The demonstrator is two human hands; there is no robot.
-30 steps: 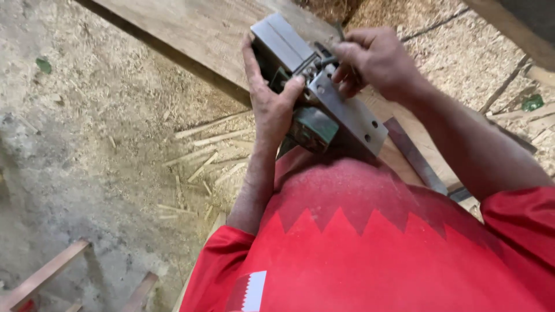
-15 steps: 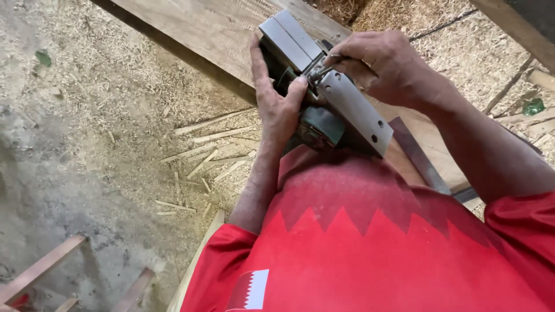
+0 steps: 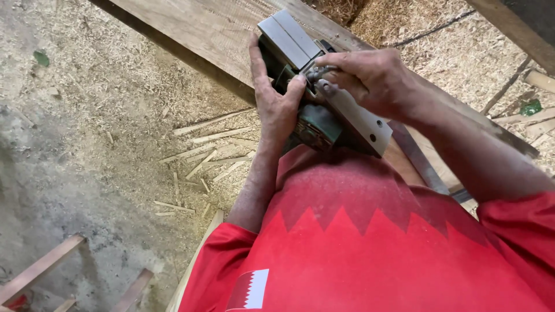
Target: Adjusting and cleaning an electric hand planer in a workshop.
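A green electric hand planer (image 3: 324, 124) lies turned over, its grey metal sole plate (image 3: 292, 40) facing up, on a long wooden plank (image 3: 196, 29). My left hand (image 3: 276, 101) grips the planer's left side, thumb and fingers wrapped around the body. My right hand (image 3: 370, 78) rests on top, its fingertips pinching something small at the cutter slot in the middle of the sole; what it pinches is hidden. My red shirt fills the lower frame.
Sawdust and thin wood slivers (image 3: 202, 156) cover the ground on the left. Reddish wooden frame pieces (image 3: 40, 268) stand at the lower left. A dark metal strip (image 3: 419, 159) lies on the plank by my right forearm. More shavings lie at the upper right.
The planer and both hands have drifted slightly right and up in view. My right fingers have shifted along the sole to the cutter slot.
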